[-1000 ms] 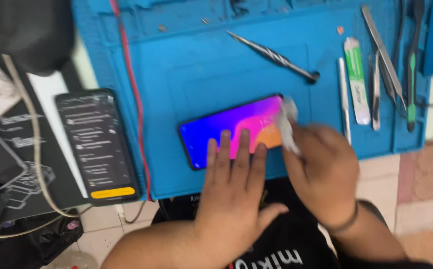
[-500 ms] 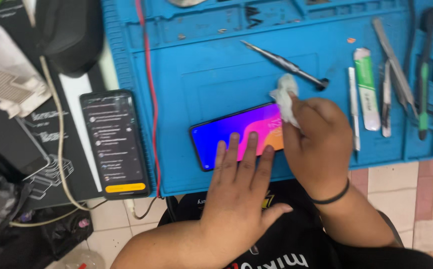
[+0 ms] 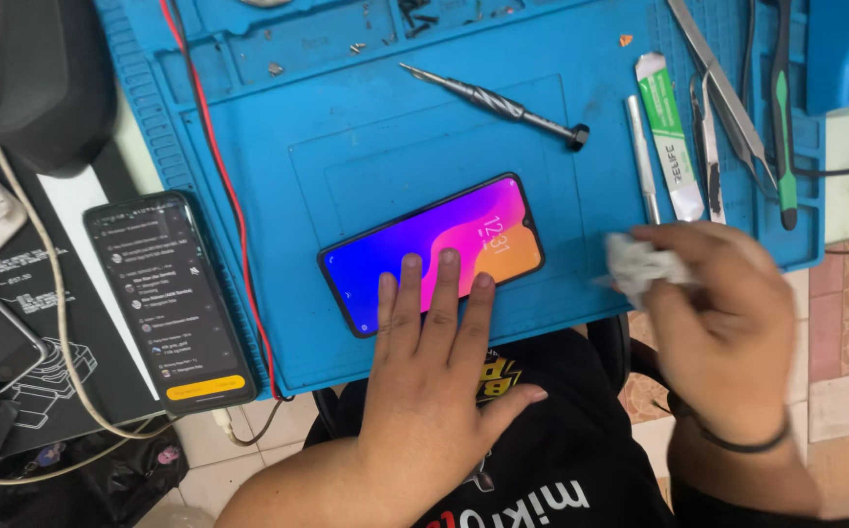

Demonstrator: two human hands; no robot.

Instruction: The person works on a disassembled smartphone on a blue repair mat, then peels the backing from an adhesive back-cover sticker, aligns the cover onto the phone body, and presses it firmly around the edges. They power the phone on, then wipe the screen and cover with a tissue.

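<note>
While the left hand [image 3: 434, 391] is lying flat w/ open fingers pressing the lit phone [image 3: 434, 249] at mat [image 3: 346, 147] center, the right hand [image 3: 718, 323] is pinching a white wipe [image 3: 639, 264] at approx 3 o'clock of the phone, just off it. Screwdriver [image 3: 498, 101] is lying at 12 o'clock, tweezers [image 3: 727, 98] at 2. Risk, imo: fingertips are smudging the glass, and the phone could be sliding toward the mat's 6 o'clock edge if pressure eases.

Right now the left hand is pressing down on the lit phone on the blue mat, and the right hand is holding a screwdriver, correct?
Not quite. The head view shows the right hand holding a crumpled white cloth; the screwdriver lies untouched on the blue mat. The left hand does press the lit phone.
</note>
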